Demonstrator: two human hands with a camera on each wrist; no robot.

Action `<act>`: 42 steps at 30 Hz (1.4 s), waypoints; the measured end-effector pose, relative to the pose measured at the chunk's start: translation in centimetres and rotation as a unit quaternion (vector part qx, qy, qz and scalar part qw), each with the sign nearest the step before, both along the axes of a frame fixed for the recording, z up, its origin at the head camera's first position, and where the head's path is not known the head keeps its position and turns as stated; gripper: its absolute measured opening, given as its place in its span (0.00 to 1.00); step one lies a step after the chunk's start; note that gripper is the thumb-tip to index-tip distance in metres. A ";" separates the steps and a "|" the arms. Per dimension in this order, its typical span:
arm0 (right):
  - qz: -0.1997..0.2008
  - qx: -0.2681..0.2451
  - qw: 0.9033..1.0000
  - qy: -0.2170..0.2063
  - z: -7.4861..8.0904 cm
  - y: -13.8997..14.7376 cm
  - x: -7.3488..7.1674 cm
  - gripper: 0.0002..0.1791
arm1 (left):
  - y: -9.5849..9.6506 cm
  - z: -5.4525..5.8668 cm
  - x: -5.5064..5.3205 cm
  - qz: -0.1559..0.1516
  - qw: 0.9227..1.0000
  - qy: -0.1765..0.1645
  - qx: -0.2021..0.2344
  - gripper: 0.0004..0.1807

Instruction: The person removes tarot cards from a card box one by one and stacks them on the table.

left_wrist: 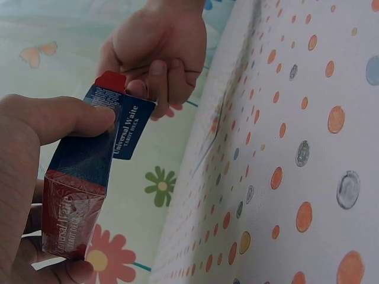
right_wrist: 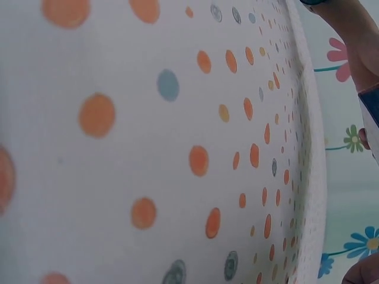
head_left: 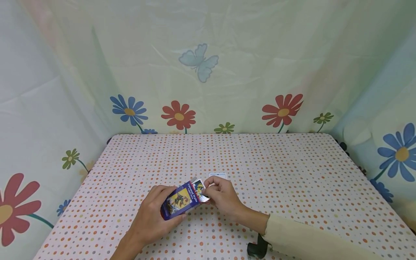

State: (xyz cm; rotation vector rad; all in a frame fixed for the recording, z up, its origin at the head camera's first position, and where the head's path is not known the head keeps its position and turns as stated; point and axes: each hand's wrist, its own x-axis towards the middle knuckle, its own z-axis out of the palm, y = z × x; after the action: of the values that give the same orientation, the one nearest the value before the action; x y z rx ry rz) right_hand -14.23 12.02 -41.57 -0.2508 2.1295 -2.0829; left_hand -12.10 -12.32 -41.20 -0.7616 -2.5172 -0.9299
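Observation:
A dark blue tarot deck box (head_left: 180, 200) lettered "Universal Waite" is gripped in my left hand (head_left: 155, 207), tilted above the table, its top end toward the right. From that end a picture card (head_left: 199, 189) sticks out, and my right hand (head_left: 224, 195) pinches its edge between thumb and fingers. In the left wrist view, the thumb lies along the side of the box (left_wrist: 83, 157) and a red flap (left_wrist: 111, 81) stands up at its end. Only an edge of the box (right_wrist: 372, 105) shows in the right wrist view.
A pale card-like piece (head_left: 217, 175) lies on the dotted tablecloth (head_left: 276, 169) just beyond my right hand. A black object (head_left: 258, 248) shows below the right sleeve (head_left: 302, 234). Flowered curtains (head_left: 227, 72) hang behind the table and at its sides.

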 end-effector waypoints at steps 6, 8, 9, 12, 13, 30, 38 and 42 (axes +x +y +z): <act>-0.005 -0.026 0.999 -0.021 0.1 0.1 -0.1 0.07 | 0.1 0.1 0.1 0.004 1.000 -0.001 -0.002 0.40; -0.008 -0.027 0.999 -0.020 0.1 0.2 -0.1 0.08 | 0.1 0.1 0.0 0.006 1.000 -0.003 -0.001 0.40; -0.009 -0.026 0.999 -0.020 0.1 0.3 -0.2 0.08 | 0.1 0.1 0.0 0.007 1.000 -0.003 -0.001 0.40; -0.018 -0.021 0.999 -0.020 0.0 0.4 -0.2 0.09 | 0.1 0.1 0.0 0.009 1.000 -0.004 -0.003 0.41; -0.023 -0.018 0.999 -0.021 0.0 0.4 -0.2 0.09 | 0.1 0.1 0.0 0.010 1.000 -0.004 -0.005 0.41; -0.082 -0.039 0.996 -0.025 0.3 0.4 -0.4 0.13 | 0.0 0.1 0.1 0.016 1.000 -0.007 -0.012 0.40; -0.087 -0.034 0.996 -0.006 0.1 0.6 -0.5 0.12 | 0.0 0.1 0.1 0.021 1.000 -0.007 -0.013 0.41; -0.094 -0.026 0.995 -0.003 0.1 0.7 -0.5 0.11 | 0.0 0.1 0.1 0.022 1.000 -0.008 -0.012 0.41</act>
State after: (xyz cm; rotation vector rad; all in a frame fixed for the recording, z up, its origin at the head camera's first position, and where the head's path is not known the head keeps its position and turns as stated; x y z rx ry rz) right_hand -14.77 12.76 -41.52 -0.0514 2.1748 -2.2380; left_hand -12.01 -12.28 -41.10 -0.7059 -2.5527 -0.8949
